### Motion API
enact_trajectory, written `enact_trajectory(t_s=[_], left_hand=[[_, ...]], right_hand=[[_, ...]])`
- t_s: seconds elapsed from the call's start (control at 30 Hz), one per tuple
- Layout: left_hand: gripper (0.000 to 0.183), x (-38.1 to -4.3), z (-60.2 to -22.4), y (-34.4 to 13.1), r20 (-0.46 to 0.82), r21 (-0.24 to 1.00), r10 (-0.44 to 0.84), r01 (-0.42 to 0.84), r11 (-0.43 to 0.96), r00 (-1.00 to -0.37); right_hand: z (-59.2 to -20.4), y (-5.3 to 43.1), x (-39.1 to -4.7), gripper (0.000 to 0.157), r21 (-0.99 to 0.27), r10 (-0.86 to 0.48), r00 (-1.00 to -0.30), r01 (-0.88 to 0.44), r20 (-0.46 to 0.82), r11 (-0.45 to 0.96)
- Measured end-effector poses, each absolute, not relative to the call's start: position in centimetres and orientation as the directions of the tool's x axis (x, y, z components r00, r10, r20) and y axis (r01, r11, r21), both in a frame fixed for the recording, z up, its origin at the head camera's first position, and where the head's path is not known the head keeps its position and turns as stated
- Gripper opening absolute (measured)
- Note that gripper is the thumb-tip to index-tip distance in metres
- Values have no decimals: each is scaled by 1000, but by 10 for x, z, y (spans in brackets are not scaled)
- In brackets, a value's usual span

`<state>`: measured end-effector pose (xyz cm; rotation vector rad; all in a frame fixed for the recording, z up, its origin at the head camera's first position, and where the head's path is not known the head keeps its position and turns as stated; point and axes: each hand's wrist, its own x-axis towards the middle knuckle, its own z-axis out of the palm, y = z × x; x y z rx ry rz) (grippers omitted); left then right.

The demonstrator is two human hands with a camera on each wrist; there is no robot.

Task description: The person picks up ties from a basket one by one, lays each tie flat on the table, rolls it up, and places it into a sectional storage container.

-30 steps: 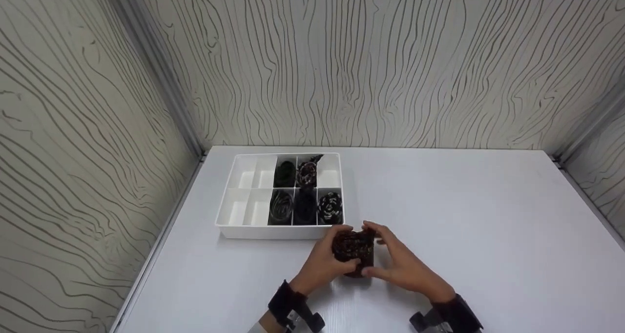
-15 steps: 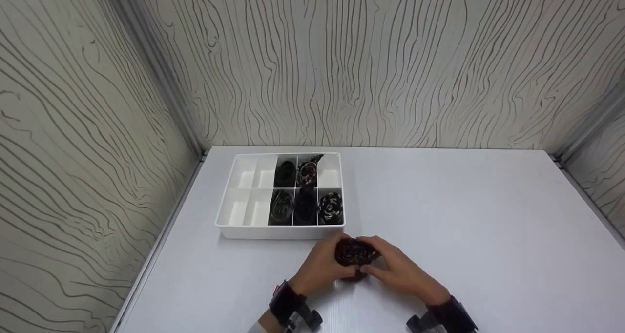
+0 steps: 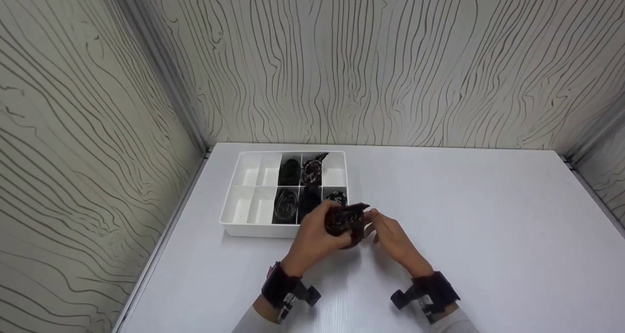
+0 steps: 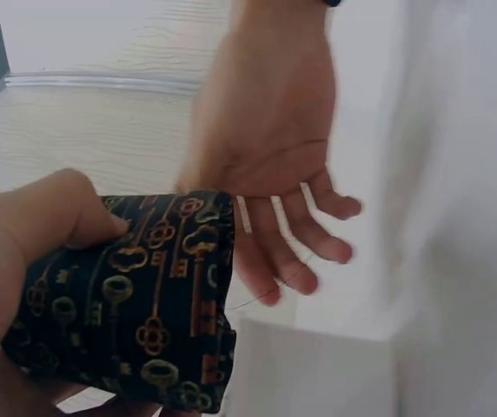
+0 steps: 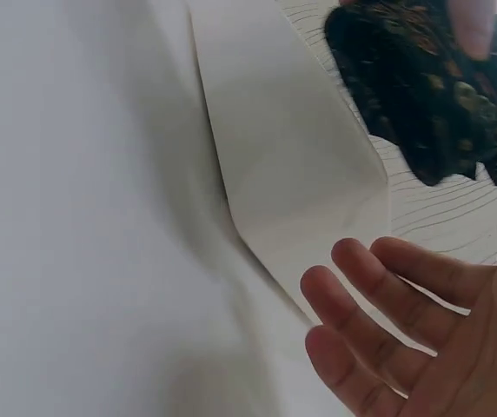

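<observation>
My left hand (image 3: 312, 238) grips a rolled-up necktie (image 3: 344, 220), its thumb on the near side. Dark cloth printed with gold and copper keys shows in the left wrist view, where the necktie (image 4: 135, 304) fills the lower left. In the head view a flap of the roll sticks out to the right. Beside it is my right hand (image 3: 393, 238), its fingers extended and holding nothing; the right wrist view shows these fingers (image 5: 379, 321) apart from the roll. Roll and left hand overlap the front right corner of a white divided tray (image 3: 263, 231).
Rolled dark neckties fill several tray compartments, among them a green one (image 3: 290, 171), a patterned one (image 3: 311, 172) and a grey striped one (image 3: 285, 205). White table (image 3: 464, 225) surrounds the tray. Wood-grain panels (image 3: 342, 64) rise behind and at the left.
Both hands held the necktie low in front of the tray. Now the left hand has carried it up and leftward to the tray's corner, and the right hand has let go.
</observation>
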<state>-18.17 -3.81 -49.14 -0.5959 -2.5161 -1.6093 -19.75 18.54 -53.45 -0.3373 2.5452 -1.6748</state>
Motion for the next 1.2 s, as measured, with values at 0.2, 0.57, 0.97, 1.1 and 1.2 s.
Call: enact_trajectory(t_s=[0.2, 0.57, 0.97, 1.1, 1.2], left_hand=[[52, -217, -474, -34, 312, 859, 198, 365, 359, -929], [53, -285, -459, -18, 282, 826, 84, 286, 486, -956], [49, -324, -477, -10, 214, 798, -23, 161, 581, -977], [54, -328, -479, -6, 230, 753, -70, 132, 645, -971], [63, -330, -479, -2, 244, 712, -103, 106, 694, -964]], right_hand=[[-533, 169, -215, 34, -878, -178, -984, -85, 0, 472], [-534, 156, -224, 32, -869, -179, -983, -46, -50, 493], [-540, 155, -225, 32, -908, -298, -952, -65, -68, 413], [-538, 155, -225, 33, -900, -300, -951, -62, -78, 431], [-537, 155, -226, 34, -897, -297, -952, -64, -77, 437]])
